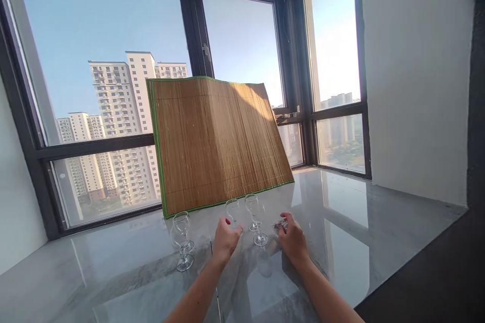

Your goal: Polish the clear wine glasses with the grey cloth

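My left hand is closed around a clear stemmed glass, whose bowl shows above my fingers; its lower part is hidden. To the right, my right hand pinches a small greyish, crumpled-looking thing too unclear to name. Between the hands a stemmed glass stands upright on the glossy grey ledge, with another foot showing just behind it. Left of my left hand, another upright stemmed glass overlaps one more behind it.
A folded brown bamboo mat with green edging leans against the dark-framed windows behind the glasses. A white wall bounds the ledge on the right. The ledge's front edge runs diagonally at lower right.
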Motion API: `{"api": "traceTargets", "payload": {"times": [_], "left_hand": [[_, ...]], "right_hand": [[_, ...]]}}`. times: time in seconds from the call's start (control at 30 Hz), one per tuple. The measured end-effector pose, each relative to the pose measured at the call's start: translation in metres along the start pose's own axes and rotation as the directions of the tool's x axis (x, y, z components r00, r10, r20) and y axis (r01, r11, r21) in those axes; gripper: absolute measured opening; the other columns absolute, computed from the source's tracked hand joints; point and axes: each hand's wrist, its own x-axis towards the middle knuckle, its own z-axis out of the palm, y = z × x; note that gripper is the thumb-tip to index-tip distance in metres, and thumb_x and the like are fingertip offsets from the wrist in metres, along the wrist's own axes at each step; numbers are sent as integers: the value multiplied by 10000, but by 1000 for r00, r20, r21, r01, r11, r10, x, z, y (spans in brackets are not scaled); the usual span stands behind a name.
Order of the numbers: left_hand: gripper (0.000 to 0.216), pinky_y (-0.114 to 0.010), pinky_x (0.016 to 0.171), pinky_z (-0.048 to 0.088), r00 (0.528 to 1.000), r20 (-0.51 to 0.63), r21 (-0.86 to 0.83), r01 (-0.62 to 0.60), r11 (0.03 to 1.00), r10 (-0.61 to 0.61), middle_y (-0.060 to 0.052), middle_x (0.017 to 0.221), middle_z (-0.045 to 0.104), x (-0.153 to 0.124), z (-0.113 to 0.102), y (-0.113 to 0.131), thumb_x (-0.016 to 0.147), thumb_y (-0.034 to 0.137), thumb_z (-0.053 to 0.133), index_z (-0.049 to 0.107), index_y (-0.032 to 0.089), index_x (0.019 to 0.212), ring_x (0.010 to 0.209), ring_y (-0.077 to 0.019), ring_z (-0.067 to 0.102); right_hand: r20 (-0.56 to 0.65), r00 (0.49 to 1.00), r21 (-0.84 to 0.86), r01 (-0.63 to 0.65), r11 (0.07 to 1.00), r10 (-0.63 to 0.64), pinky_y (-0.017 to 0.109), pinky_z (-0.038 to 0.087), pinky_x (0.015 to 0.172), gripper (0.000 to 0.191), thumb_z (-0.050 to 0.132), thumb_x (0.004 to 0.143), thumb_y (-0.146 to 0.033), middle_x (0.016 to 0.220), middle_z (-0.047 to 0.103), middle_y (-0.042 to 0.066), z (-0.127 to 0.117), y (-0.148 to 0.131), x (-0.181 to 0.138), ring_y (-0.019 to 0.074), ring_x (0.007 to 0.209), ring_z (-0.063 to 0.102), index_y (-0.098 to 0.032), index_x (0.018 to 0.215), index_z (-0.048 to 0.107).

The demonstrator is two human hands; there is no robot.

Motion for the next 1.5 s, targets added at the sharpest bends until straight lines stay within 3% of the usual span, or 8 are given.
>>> {"api": "traceTargets", "payload": {"times": [0.07, 0.13, 0.27, 0.73, 0.93, 1.1, 1.33, 1.5], "left_hand": [[253, -342, 868, 449, 994, 39, -1, -104, 995, 104, -102, 1031, 665, 0, 6, 0, 762, 421, 615, 604, 196, 878, 987, -253, 612], [221, -348, 966, 423, 971, 114, -13, -211, 977, 211, -118, 1202, 626, -3, 11, -3, 751, 391, 645, 648, 199, 860, 1144, -266, 572], [403, -371, 1073, 380, 955, 199, -71, -211, 975, 221, -141, 1455, 456, -5, 26, -9, 715, 391, 698, 700, 194, 1066, 1286, -284, 497], [460, -387, 1047, 398, 968, 148, -39, -197, 980, 200, -152, 1304, 525, -14, 63, 17, 672, 521, 742, 686, 164, 958, 1226, -308, 508], [205, -368, 1021, 403, 976, 91, -11, -198, 980, 198, -142, 1195, 564, -13, 66, 26, 770, 325, 633, 703, 155, 861, 1128, -272, 556], [198, -366, 937, 458, 962, 110, -21, -250, 968, 251, -124, 1050, 592, -19, 57, 16, 825, 254, 521, 677, 174, 735, 958, -228, 594], [206, -337, 881, 476, 932, 192, -61, -300, 952, 306, -85, 1059, 599, -43, 19, -22, 828, 310, 540, 666, 199, 708, 906, -197, 590], [252, -318, 868, 482, 972, 26, 27, -233, 972, 232, -90, 996, 594, -26, -3, -49, 829, 270, 513, 620, 199, 613, 886, -188, 596]], "right_hand": [[-1, 1000, 2, 5, 1000, -5, 306, 446, 745, 307, 413, 839, -195, 999, 701, 99, 1, 0, 0, 237, 907, 660, -191, 1111, 555], [-1, 1000, 7, 10, 1000, -10, 308, 444, 755, 307, 416, 835, -182, 1013, 699, 103, 1, 0, 0, 236, 909, 656, -185, 1110, 553], [4, 1000, 25, 21, 999, -21, 298, 442, 764, 307, 427, 826, -156, 1007, 697, 99, -1, -2, 0, 226, 909, 652, -180, 1104, 556], [5, 998, 27, 65, 998, -65, 289, 446, 788, 273, 432, 829, -141, 1017, 691, 77, -5, -5, 0, 218, 937, 651, -207, 1062, 558], [6, 998, 23, 60, 998, -61, 285, 436, 773, 263, 431, 827, -131, 986, 696, 72, -5, -5, 0, 215, 902, 650, -200, 1044, 561], [14, 998, 16, 67, 998, -68, 291, 441, 797, 266, 422, 837, -146, 1029, 697, 79, -4, -3, -1, 223, 951, 654, -201, 1061, 557], [3, 999, 60, 39, 997, -39, 298, 451, 800, 279, 430, 827, -174, 1028, 705, 84, -3, -3, -2, 219, 936, 657, -212, 1057, 582], [6, 999, 58, 34, 998, -35, 306, 456, 787, 282, 428, 820, -192, 978, 705, 86, -2, -2, -1, 221, 905, 652, -203, 1053, 586]]}}
